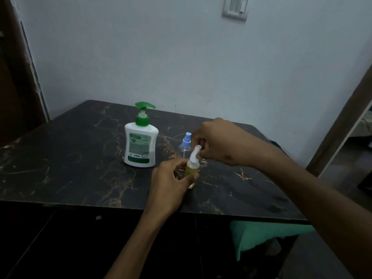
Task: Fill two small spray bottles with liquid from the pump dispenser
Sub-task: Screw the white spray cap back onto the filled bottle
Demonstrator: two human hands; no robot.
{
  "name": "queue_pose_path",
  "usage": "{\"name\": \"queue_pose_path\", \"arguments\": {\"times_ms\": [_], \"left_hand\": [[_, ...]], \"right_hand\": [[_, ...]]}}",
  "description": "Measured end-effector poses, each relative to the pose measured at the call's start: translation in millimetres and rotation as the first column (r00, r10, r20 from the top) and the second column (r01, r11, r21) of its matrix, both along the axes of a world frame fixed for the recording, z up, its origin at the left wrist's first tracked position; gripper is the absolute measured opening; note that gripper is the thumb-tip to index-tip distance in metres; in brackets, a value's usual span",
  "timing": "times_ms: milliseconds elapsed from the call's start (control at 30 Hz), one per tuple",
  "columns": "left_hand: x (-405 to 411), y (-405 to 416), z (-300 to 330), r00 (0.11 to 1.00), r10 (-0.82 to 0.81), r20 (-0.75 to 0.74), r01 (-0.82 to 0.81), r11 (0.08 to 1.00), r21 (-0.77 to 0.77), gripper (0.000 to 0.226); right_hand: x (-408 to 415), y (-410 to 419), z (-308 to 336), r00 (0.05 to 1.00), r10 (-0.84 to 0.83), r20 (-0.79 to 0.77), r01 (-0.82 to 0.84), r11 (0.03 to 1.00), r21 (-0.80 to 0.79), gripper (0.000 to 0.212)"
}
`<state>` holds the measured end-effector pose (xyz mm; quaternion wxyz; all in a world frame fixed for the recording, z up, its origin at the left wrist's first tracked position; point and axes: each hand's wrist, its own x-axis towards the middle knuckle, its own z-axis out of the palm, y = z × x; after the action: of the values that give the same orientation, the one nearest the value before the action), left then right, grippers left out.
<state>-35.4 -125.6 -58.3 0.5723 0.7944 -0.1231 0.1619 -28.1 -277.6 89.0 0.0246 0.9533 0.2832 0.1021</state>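
Observation:
A white pump dispenser (141, 144) with a green pump head stands upright near the middle of the dark marble table (70, 164). Just right of it, my left hand (171, 184) grips a small spray bottle (192, 167) holding yellowish liquid. My right hand (213, 141) pinches that bottle's white spray top (195, 153) from above. Behind them stands a second small clear spray bottle (185, 146) with a blue top, partly hidden by my right hand.
A pale wall rises right behind the table, with a switch plate (235, 8) high up. A green cloth (259, 234) hangs below the table's front right edge. A dark door frame (342, 121) stands at the right.

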Motion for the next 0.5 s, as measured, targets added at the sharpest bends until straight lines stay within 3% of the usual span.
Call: {"name": "queue_pose_path", "arguments": {"times_ms": [233, 367, 433, 500], "left_hand": [[-0.8, -0.4, 0.1, 1.000, 0.016, 0.016, -0.016, 1.000, 0.012, 0.030], [-1.2, -0.8, 1.6, 0.999, 0.030, 0.015, -0.030, 0.999, 0.023, 0.030], [-1.5, -0.4, 2.4, 1.000, 0.025, 0.009, -0.026, 0.999, 0.023, 0.029], [-2.2, -0.4, 2.9, 1.000, 0.013, 0.006, -0.013, 1.000, 0.016, 0.029]], "right_hand": [[11.4, 10.8, -6.6, 0.991, -0.107, 0.075, 0.113, 0.991, -0.077, 0.050], [12.4, 13.5, -6.7, 0.986, -0.160, 0.043, 0.163, 0.982, -0.093, 0.053], [15.1, 8.3, -5.4, 0.995, -0.094, -0.032, 0.093, 0.994, -0.051, 0.050], [14.8, 2.7, -3.1, 0.994, 0.015, -0.110, -0.018, 1.000, -0.024, 0.028]]}}
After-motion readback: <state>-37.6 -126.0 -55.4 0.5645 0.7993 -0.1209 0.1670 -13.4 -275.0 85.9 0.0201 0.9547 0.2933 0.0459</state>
